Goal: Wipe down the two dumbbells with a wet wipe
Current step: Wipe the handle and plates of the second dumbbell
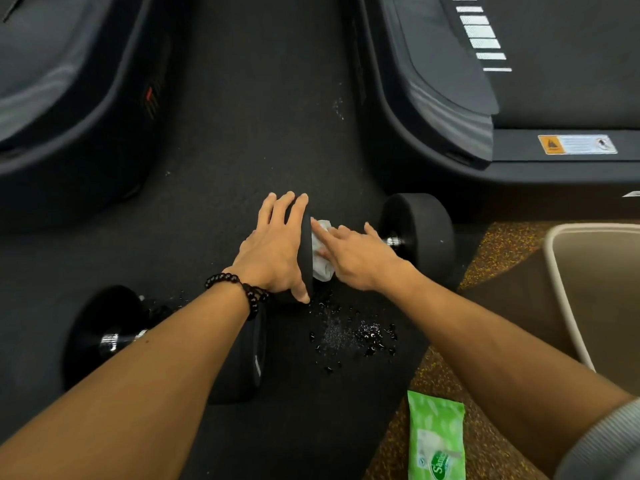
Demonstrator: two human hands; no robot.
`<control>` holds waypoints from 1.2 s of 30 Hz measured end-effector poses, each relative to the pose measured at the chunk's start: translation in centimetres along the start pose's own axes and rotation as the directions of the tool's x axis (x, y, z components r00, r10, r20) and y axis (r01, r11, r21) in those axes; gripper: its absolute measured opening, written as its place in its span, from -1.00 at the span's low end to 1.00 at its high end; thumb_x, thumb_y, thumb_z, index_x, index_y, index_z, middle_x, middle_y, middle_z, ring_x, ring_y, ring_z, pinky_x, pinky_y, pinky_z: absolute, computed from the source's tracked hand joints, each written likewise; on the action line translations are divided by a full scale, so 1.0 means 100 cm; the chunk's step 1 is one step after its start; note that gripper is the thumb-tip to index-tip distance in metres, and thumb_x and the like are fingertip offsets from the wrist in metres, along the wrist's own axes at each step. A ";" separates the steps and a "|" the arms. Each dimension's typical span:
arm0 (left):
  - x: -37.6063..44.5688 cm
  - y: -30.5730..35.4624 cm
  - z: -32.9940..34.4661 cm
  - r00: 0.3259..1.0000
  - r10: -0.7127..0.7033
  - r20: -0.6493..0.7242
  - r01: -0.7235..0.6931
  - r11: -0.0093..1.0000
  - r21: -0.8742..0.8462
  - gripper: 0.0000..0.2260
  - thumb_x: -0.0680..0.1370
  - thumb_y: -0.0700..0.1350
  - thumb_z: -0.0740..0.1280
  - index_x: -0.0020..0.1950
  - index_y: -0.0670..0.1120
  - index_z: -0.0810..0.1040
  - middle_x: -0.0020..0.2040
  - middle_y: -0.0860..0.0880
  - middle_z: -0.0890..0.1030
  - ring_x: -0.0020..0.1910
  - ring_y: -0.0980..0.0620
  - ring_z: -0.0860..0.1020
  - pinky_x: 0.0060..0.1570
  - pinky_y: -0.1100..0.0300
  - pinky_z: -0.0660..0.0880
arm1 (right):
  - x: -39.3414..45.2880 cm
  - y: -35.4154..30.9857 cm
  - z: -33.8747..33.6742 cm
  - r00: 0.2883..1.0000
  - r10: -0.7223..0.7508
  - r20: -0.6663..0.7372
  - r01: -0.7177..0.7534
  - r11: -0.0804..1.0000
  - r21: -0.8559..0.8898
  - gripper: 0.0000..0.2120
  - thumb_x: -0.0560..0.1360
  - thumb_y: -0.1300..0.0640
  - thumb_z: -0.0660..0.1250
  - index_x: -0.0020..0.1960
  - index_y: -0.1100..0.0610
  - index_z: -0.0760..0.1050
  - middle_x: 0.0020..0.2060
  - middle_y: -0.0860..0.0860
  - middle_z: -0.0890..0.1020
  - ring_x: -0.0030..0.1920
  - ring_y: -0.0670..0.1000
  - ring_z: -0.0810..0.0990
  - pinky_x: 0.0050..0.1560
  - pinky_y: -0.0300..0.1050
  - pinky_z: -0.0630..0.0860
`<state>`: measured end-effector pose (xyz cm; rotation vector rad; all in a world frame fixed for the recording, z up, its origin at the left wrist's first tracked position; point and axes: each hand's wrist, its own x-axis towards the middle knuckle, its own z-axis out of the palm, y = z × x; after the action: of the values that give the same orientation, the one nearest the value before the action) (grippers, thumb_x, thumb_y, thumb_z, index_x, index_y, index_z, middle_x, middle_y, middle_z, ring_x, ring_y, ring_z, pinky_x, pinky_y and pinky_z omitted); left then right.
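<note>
Head view, far dumbbell point(420, 233): lies on the dark rubber floor point(249, 150) between two treadmill bases; its right head and a short stretch of chrome handle show; its left head sits under the left hand
Head view, left hand point(277, 251): fingers spread and draped over the top of the left head, thumb down its near side; it steadies the weight rather than lifts it
Head view, right hand point(360, 258): fingers fairly straight, pressing the wet wipe point(322, 251) against the inner face of that head, just beside the handle; no curled grip is visible
Head view, near dumbbell point(166, 341): on the floor at lower left, partly hidden by the left forearm; no hand touches it
Head view, floor marks: wet droplets point(353, 334) glisten between the two dumbbells
Head view, other things: green wipe pack point(434, 441) on the speckled floor at lower right; a beige bin point(595, 289) at the right edge; a bead bracelet point(239, 287) on the left wrist
Handling, my judgement: each dumbbell looks heavy, rigid and prone to roll, so bracing a head or taking the handle suits best; damp rubber may be slick; the wipe is soft and limp, best bunched under flat fingers
Progress, my judgement: wiping of the far dumbbell is under way; whether the near one is done I cannot tell
</note>
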<state>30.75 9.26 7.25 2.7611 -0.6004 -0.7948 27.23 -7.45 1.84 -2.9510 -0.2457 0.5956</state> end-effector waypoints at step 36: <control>-0.052 0.001 0.043 0.981 0.104 -0.161 -0.077 0.983 0.165 0.16 0.34 0.30 0.49 0.58 0.04 -0.30 0.58 0.03 -0.26 0.56 -0.10 -0.29 0.48 -0.31 0.05 | -0.026 0.006 -0.024 0.970 0.199 0.143 -0.178 0.973 -0.148 -0.70 0.57 0.15 0.21 0.28 0.20 0.43 0.20 0.17 0.50 0.20 0.22 0.52 0.08 0.07 0.47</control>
<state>24.35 11.11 6.14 2.8803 -0.7799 -0.5063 25.89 -8.70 4.94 -3.0828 -0.0175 0.8708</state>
